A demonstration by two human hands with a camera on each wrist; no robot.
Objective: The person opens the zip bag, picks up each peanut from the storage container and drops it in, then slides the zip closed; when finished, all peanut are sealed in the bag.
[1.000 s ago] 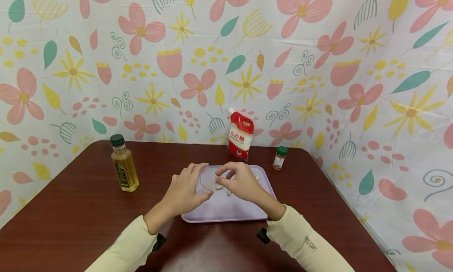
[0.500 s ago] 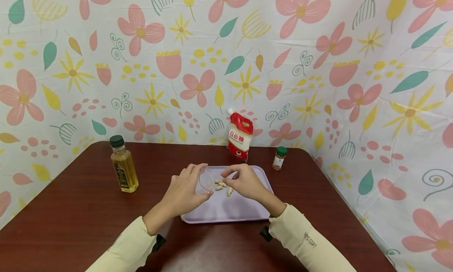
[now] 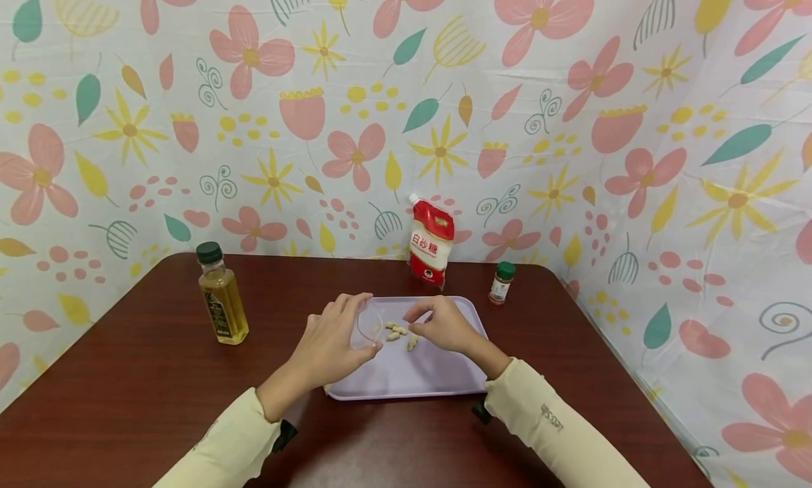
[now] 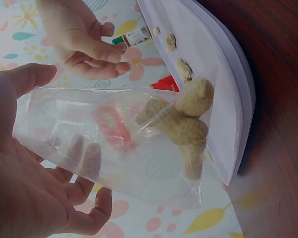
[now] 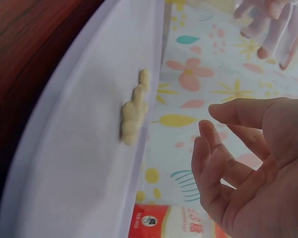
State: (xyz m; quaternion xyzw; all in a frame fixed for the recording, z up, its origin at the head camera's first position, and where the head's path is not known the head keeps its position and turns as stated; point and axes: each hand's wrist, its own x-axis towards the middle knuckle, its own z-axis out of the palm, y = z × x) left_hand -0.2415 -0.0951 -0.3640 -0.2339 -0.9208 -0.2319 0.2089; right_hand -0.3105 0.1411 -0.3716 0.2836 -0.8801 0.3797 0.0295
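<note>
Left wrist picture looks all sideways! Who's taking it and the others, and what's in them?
There's no robot, just a person's two bare hands. One camera sits on the head, looking forward and down. Each wrist wears another, so those pictures can look tipped. The left hand holds a clear bag with peanuts inside. The right hand is apart from it, holding nothing that we can see. Some loose peanuts lie on a pale purple tray on a brown table. Around the tray stand a red-and-white pouch, a green-lidded jar and a bottle of yellow liquid.
</note>
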